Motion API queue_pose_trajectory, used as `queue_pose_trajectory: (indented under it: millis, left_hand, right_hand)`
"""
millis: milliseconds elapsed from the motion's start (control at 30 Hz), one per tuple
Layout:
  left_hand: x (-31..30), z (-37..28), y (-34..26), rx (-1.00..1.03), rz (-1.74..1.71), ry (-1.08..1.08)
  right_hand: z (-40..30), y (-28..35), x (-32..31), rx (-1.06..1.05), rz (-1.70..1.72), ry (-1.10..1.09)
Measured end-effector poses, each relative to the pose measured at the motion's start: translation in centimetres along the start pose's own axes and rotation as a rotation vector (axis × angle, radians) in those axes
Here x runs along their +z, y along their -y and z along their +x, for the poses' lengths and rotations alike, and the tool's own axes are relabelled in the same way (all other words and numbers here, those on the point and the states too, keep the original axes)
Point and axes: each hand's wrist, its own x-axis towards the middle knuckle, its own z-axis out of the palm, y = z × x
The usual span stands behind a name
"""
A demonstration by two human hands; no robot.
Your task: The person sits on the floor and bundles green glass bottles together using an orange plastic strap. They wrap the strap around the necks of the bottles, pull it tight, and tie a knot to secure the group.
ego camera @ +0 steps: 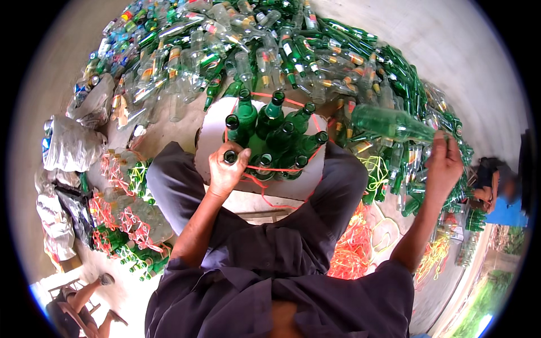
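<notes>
Off to the right, my right hand [444, 162] grips a green glass bottle [386, 123] by its neck. That bottle lies sideways in the air, base towards the left, and is slightly blurred. My left hand [228, 171] is closed around the neck of an upright green bottle [230, 157] at the near left of a cluster. Several more green bottles [281, 133] stand upright on a pale board [211, 122] between my knees. A red plastic string [277, 170] runs around the cluster, and its loose end hangs over the board's near edge.
A large heap of clear and green bottles [262, 63] curves around the front. String-tied bottle bundles [135, 224] and plastic bags [72, 145] lie left. Red string [351, 249] and yellow string [374, 171] are piled right. People sit at far right [486, 186] and lower left [80, 308].
</notes>
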Motion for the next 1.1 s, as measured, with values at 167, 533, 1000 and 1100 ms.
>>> queue_pose_trajectory:
  millis: [167,533,1000,1100]
  left_hand:
    - [0.3,0.1,0.3,0.017,0.013,-0.011]
    - [0.4,0.1,0.0,0.046,-0.009,-0.014]
    - [0.0,0.0,0.1,0.029,0.042,0.026]
    - [0.0,0.0,0.1,0.04,0.055,0.025]
  right_hand:
    - [0.7,8.3,-0.3,-0.103,0.127,-0.103]
    - [-0.2,15.9,3.0,-0.058,0.405,0.074]
    - [-2.9,15.6,10.2,-0.122,0.355,0.492]
    - [-3.1,16.0,11.0,-0.129,0.372,0.519]
